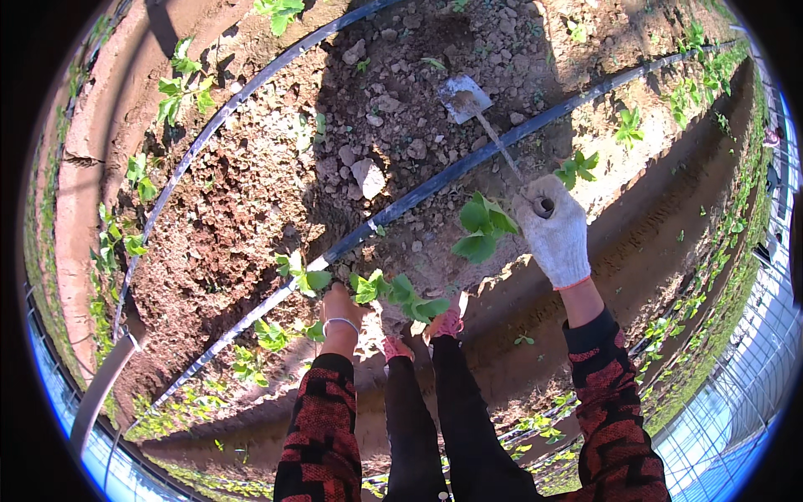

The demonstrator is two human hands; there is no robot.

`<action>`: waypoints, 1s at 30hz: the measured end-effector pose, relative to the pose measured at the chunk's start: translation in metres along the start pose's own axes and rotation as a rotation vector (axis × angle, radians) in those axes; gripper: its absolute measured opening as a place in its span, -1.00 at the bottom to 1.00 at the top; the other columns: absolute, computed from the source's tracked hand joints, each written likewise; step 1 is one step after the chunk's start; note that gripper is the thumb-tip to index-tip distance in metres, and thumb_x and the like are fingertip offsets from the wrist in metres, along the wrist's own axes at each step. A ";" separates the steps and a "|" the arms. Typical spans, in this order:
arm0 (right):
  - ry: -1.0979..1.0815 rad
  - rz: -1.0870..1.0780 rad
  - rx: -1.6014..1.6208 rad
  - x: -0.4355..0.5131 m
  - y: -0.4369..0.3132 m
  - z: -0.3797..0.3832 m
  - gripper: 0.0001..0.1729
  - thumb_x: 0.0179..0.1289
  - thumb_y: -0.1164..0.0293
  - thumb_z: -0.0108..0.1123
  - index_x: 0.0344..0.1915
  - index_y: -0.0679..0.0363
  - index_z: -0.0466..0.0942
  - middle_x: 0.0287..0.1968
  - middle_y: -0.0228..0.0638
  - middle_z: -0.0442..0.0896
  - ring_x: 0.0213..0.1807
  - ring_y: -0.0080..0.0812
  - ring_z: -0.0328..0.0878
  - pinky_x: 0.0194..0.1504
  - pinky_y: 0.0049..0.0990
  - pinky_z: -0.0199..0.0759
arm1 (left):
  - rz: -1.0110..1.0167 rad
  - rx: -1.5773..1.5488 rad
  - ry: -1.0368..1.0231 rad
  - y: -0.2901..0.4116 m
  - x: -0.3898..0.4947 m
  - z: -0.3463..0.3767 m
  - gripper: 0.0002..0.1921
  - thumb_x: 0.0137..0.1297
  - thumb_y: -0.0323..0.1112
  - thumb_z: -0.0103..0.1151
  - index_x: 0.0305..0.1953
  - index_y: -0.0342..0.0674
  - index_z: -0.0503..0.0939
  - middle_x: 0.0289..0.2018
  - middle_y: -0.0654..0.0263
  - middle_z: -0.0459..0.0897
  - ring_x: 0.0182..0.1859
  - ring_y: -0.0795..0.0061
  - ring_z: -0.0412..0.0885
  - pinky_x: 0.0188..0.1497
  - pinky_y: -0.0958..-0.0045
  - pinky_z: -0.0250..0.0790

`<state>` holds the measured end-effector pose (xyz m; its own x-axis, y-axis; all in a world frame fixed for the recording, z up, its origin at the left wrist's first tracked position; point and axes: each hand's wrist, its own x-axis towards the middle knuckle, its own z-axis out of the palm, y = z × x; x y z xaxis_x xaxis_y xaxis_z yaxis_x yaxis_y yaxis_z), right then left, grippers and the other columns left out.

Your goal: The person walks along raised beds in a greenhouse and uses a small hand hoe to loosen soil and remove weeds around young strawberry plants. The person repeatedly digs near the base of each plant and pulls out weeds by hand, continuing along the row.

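Note:
My right hand (pixel 552 229), in a white knitted glove with an orange cuff edge, grips the handle of a small hand shovel (pixel 500 147). The soil-smeared metal blade (pixel 466 100) lies on the loose soil beyond the black irrigation hose (pixel 439 179), and the thin shaft crosses over that hose. My left hand (pixel 339 310) is bare, with a pale band at the wrist. It reaches down to the soil beside the hose, between the leaves of a young plant (pixel 304 274) and another leafy seedling (pixel 398 292). Leaves and the hand itself hide its fingertips. Another seedling (pixel 483 227) grows left of the glove.
A second hose (pixel 213 125) curves along the bed's far side, lined with seedlings (pixel 182 88). Clods and a pale stone (pixel 368 177) lie between the hoses. My feet in pink footwear (pixel 446 323) stand by the furrow (pixel 633 251). A curved pipe (pixel 103 395) rises at lower left.

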<state>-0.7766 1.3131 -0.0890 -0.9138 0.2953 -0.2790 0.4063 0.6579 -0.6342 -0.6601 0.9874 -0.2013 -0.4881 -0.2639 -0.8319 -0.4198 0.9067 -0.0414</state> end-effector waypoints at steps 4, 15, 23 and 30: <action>-0.039 0.018 0.149 0.058 -0.004 0.035 -0.78 0.11 0.37 0.33 -0.42 0.23 0.48 -0.52 -0.26 0.57 -0.44 -0.35 0.58 -0.32 -0.35 0.47 | 0.069 -0.005 0.022 0.008 0.004 0.007 -0.22 -0.41 -0.05 0.73 -0.14 -0.37 0.53 -0.20 -0.10 0.70 -0.08 -0.06 0.68 -0.02 0.16 0.56; 0.175 0.322 0.937 0.077 -0.041 0.018 -0.84 0.23 0.52 0.25 -0.31 0.23 0.41 -0.55 -0.26 0.59 -0.69 -0.40 0.54 -0.63 -0.43 0.52 | 0.033 0.061 -0.043 0.009 0.005 0.004 -0.18 -0.31 0.07 0.68 -0.07 -0.35 0.53 -0.18 -0.05 0.71 -0.06 0.01 0.70 0.01 0.20 0.57; -0.514 0.628 1.164 -0.058 -0.121 0.166 -0.86 0.18 0.57 0.22 -0.40 0.19 0.41 -0.49 -0.39 0.55 -0.52 -0.58 0.48 -0.50 -0.52 0.47 | 0.040 0.003 -0.082 -0.010 0.010 0.012 -0.31 -0.05 0.01 0.56 0.05 -0.27 0.53 0.00 -0.01 0.67 0.06 0.10 0.67 0.09 0.17 0.54; -0.511 0.590 1.136 -0.030 -0.065 0.102 -0.92 0.25 0.55 0.20 -0.27 0.27 0.49 -0.45 -0.28 0.63 -0.57 -0.53 0.53 -0.58 -0.54 0.45 | 0.081 0.030 0.012 0.000 0.007 0.007 -0.18 -0.39 -0.01 0.72 -0.08 -0.34 0.52 -0.18 -0.06 0.71 -0.06 -0.02 0.69 0.02 0.17 0.55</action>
<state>-0.7763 1.1912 -0.1129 -0.6091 -0.1177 -0.7843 0.7299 -0.4699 -0.4964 -0.6578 0.9881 -0.2107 -0.5285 -0.1926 -0.8268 -0.3554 0.9347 0.0095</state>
